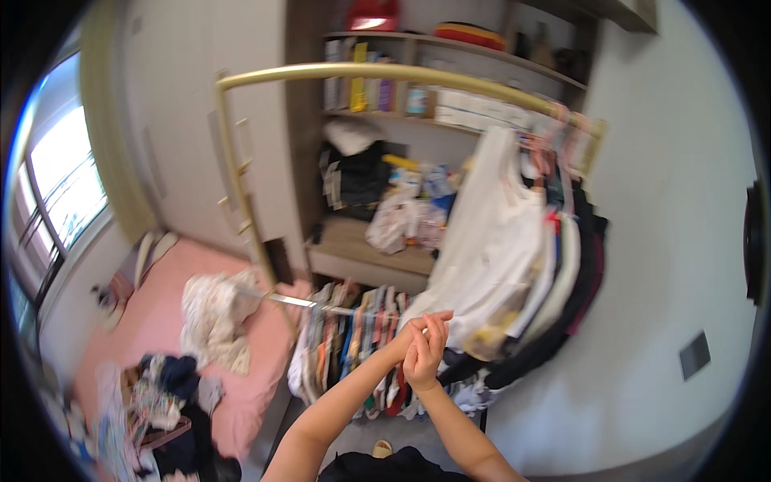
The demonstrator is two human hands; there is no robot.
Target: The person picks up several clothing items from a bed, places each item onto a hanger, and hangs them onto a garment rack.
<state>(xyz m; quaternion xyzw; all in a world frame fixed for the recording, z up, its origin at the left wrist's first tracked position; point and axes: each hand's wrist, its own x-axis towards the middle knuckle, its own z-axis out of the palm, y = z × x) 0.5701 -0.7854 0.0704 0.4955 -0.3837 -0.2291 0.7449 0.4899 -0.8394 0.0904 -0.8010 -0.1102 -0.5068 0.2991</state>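
Observation:
My left hand (417, 328) and my right hand (423, 361) touch each other in front of the white garment hanging from the rack. The right fingers lie over the left hand and stand a little apart; I see no object in them. Much of the left hand is covered, so its grip cannot be made out. The white garment (482, 241) hangs at the front of several clothes on pink hangers (563, 141). These hang at the right end of a gold clothes rack (385, 71). Below, a lower rail (292, 300) carries a dense row of clothes (361, 343).
On the left, a bed with a pink sheet (241, 416) bears a crumpled pale cloth (214, 313) and a heap of mixed clothes (174, 410). Behind the rack, a shelf unit (355, 241) holds books, bags and boxes. A pale wall (650, 241) bounds the right side.

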